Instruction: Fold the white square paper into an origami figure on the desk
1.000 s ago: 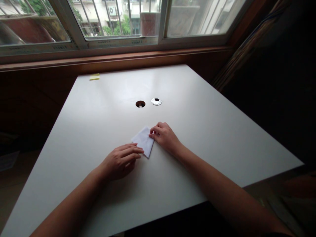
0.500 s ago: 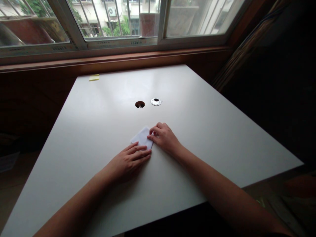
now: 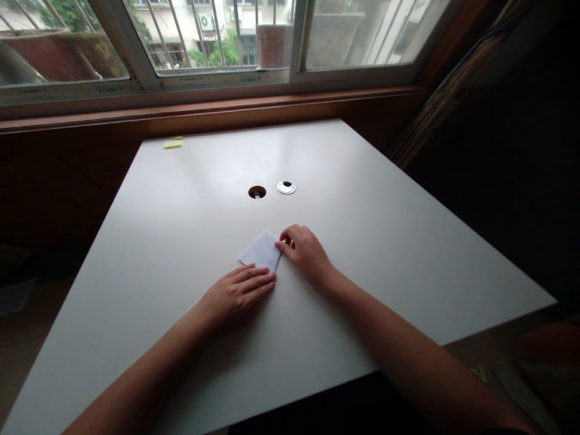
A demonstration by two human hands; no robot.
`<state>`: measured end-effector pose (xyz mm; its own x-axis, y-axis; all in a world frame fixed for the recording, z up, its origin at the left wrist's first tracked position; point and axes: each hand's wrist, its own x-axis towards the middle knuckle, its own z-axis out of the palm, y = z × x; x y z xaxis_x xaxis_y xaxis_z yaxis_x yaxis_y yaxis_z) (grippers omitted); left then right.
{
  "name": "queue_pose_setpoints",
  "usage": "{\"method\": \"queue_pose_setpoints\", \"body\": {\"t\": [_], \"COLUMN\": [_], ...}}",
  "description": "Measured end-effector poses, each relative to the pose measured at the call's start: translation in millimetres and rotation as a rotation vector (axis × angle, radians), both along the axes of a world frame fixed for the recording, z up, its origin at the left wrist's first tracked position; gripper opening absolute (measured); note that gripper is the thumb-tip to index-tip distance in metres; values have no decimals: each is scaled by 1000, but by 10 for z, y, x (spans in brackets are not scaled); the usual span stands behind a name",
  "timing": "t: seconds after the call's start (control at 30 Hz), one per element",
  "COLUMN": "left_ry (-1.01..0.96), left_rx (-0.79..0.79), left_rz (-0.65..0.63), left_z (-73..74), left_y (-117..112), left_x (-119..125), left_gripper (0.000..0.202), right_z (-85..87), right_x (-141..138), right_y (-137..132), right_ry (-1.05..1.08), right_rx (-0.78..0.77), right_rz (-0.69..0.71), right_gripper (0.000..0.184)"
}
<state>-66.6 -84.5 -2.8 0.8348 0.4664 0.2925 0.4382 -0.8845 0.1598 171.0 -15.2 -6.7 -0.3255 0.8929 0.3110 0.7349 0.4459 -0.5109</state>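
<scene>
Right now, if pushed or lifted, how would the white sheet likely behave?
The white sheet probably weighs little: it looks small and thin. Its straight, angled edges suggest folded paper, so it may bend yet be stiffer than a single layer. Lying nearly flat on the smooth-looking table, it would likely slide, not roll.

I have the table (image 3: pixel 385 241) spread across the middle of the frame, with the window (image 3: pixel 296 45) behind it along the top. The paper (image 3: pixel 261 248) lies on the table just below the centre of the frame. I see the left hand (image 3: pixel 238 293) on its lower edge and the right hand (image 3: pixel 304 252) at its right corner. Above the paper, I find a hole (image 3: pixel 257 192) in the tabletop and a ring (image 3: pixel 286 188) just right of it. A notepad (image 3: pixel 173 142) lies upper left, near the table's far edge.
</scene>
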Motion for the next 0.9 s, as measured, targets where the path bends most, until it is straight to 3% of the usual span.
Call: {"method": "queue_pose_setpoints", "body": {"t": [0.2, 0.53, 0.77, 0.9], "left_ry": [0, -7, -25, -14], "left_rx": [11, -2, 17, 3], "left_rz": [82, 85, 93, 89], "left_z": [-48, 3, -5, -10], "left_y": [15, -7, -8, -9], "left_x": [-27, -9, -19, -29], "left_gripper": [48, 51, 47, 49], "right_z": [44, 93, 109, 100], "right_x": [26, -52, -49, -59], "right_y": [-37, -37, -47, -35], "right_ry": [-29, -33, -106, -99], "right_rx": [-62, -113, -97, -106], "right_rz": [208, 107, 169, 147], "right_gripper": [24, 22, 30, 26]}}
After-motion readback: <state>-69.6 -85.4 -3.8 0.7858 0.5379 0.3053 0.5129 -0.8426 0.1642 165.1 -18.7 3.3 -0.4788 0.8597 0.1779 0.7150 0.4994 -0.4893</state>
